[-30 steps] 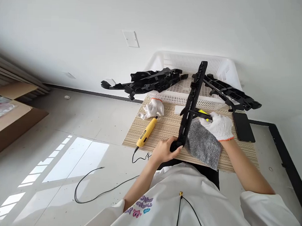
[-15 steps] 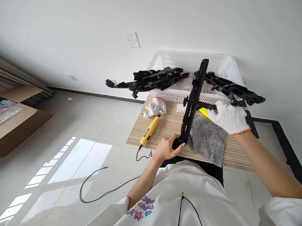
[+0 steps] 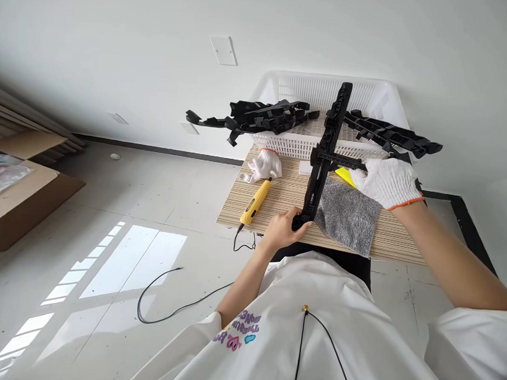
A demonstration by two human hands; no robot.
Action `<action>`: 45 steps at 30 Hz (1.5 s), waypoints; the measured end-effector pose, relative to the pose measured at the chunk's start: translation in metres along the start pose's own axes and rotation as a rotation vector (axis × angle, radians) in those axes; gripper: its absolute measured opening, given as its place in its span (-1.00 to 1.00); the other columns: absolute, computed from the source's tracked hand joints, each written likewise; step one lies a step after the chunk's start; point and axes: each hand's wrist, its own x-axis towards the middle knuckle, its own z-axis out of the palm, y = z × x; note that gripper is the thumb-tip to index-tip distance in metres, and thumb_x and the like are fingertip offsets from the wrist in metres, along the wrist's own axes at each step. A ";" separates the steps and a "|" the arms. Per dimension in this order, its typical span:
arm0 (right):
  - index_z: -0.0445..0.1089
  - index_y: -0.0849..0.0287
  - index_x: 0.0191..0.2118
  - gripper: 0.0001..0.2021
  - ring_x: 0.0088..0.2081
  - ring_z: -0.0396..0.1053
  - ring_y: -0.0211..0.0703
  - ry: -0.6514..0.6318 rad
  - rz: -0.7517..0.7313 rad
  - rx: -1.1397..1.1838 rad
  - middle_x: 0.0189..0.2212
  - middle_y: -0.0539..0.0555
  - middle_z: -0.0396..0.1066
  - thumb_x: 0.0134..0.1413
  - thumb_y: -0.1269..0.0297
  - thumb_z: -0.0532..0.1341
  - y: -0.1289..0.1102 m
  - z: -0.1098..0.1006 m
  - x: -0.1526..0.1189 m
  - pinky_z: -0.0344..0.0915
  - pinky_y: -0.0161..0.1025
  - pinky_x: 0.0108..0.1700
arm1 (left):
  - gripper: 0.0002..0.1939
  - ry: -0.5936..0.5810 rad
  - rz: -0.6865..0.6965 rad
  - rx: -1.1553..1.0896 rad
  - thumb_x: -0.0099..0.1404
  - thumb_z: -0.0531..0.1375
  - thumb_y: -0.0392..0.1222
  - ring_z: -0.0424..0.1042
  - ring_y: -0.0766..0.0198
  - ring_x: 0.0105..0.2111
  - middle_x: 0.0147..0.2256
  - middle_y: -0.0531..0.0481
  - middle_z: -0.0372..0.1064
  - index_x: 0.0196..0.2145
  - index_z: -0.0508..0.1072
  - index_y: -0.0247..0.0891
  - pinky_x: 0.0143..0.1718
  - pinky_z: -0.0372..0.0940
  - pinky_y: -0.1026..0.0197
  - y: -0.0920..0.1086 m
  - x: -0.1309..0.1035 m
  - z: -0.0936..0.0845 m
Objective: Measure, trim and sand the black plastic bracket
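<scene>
Left grip (image 3: 283, 231) closed on black bracket (image 3: 322, 165) — gloved right grip (image 3: 386, 182) pinching its crossbar, grey cloth (image 3: 347, 216) beneath, basket (image 3: 325, 95) behind.

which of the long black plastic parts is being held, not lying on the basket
The long black part standing lengthwise over the grey cloth: the bare left hand grips its near end. The other black parts rest across the white basket rim, untouched.

The scene is lit brightly and evenly by daylight, and barred sun patches are thrown across the glossy floor (image 3: 120, 262) at the lower left, where a mild glare is produced. Only soft, faint shadows are cast under the tabletop (image 3: 278, 205). Strong wide-angle distortion is seen towards the edges, where straight lines are bent, while the centre is rendered sharp.
</scene>
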 end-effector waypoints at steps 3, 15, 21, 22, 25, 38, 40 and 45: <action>0.59 0.36 -0.15 -0.41 -0.18 0.55 0.30 -0.009 0.008 -0.032 -0.31 0.43 0.54 0.27 -0.06 -0.01 -0.003 -0.004 -0.001 0.21 -0.08 -0.25 | -0.59 0.011 -0.018 -0.007 0.40 0.21 0.18 0.62 -0.04 -0.04 -0.05 -0.08 0.62 0.01 0.44 -0.16 -0.03 0.46 0.06 -0.001 -0.001 0.001; 0.52 0.33 -0.05 -0.35 -0.19 0.54 0.39 -0.007 -0.079 0.001 -0.33 0.47 0.53 0.33 -0.15 -0.08 -0.013 -0.015 -0.021 0.23 -0.06 -0.31 | -0.63 0.068 0.033 -0.026 0.42 0.18 0.14 0.62 -0.04 -0.06 -0.06 -0.11 0.62 -0.02 0.42 -0.17 -0.06 0.47 0.03 -0.005 -0.001 0.003; 0.59 0.26 -0.10 -0.25 -0.21 0.52 0.32 -0.004 -0.077 0.018 -0.34 0.45 0.54 0.29 -0.32 -0.09 -0.008 -0.015 -0.020 0.15 -0.08 -0.32 | -0.61 0.049 0.055 -0.009 0.42 0.18 0.16 0.63 -0.04 -0.09 -0.11 -0.10 0.62 0.00 0.42 -0.18 -0.07 0.47 0.02 -0.008 -0.002 0.004; 0.60 0.25 -0.10 -0.25 -0.22 0.52 0.30 0.029 -0.073 0.014 -0.35 0.44 0.54 0.29 -0.32 -0.08 -0.008 -0.012 -0.019 0.13 -0.09 -0.32 | -0.60 0.049 0.053 -0.003 0.42 0.18 0.16 0.63 -0.05 -0.09 -0.11 -0.11 0.62 0.00 0.42 -0.18 -0.07 0.47 0.02 -0.008 -0.002 0.005; 0.62 0.30 -0.14 -0.24 -0.27 0.50 0.22 0.095 -0.070 -0.007 -0.39 0.43 0.52 0.30 -0.29 -0.08 -0.008 -0.004 -0.019 0.07 -0.13 -0.33 | -0.61 0.062 0.050 0.006 0.42 0.19 0.14 0.63 -0.04 -0.09 -0.09 -0.12 0.62 0.00 0.42 -0.19 -0.08 0.47 0.02 -0.009 -0.001 0.006; 0.52 0.33 -0.15 -0.42 -0.39 0.47 0.16 -0.003 -0.134 -0.144 -0.47 0.36 0.47 0.32 0.05 -0.16 -0.005 0.001 -0.027 -0.11 -0.17 -0.42 | -0.59 0.010 0.065 0.077 0.43 0.17 0.18 0.65 -0.04 -0.17 -0.15 -0.11 0.63 0.01 0.39 -0.18 -0.18 0.49 0.03 -0.011 -0.004 0.006; 0.52 0.33 -0.17 -0.43 -0.40 0.45 0.13 -0.014 -0.111 -0.140 -0.46 0.35 0.48 0.30 0.07 -0.16 -0.004 0.005 -0.027 -0.12 -0.18 -0.42 | -0.58 0.015 0.082 0.075 0.44 0.15 0.19 0.65 -0.04 -0.18 -0.15 -0.12 0.63 0.00 0.39 -0.19 -0.19 0.49 0.03 -0.012 -0.004 0.006; 0.55 0.35 -0.17 -0.41 -0.41 0.37 0.08 0.020 -0.082 -0.049 -0.49 0.34 0.44 0.28 0.01 -0.11 -0.001 0.010 -0.027 -0.07 -0.19 -0.38 | -0.62 0.035 0.080 0.054 0.42 0.17 0.18 0.65 0.01 -0.17 -0.14 -0.10 0.62 -0.04 0.40 -0.17 -0.18 0.48 0.09 -0.013 -0.004 0.004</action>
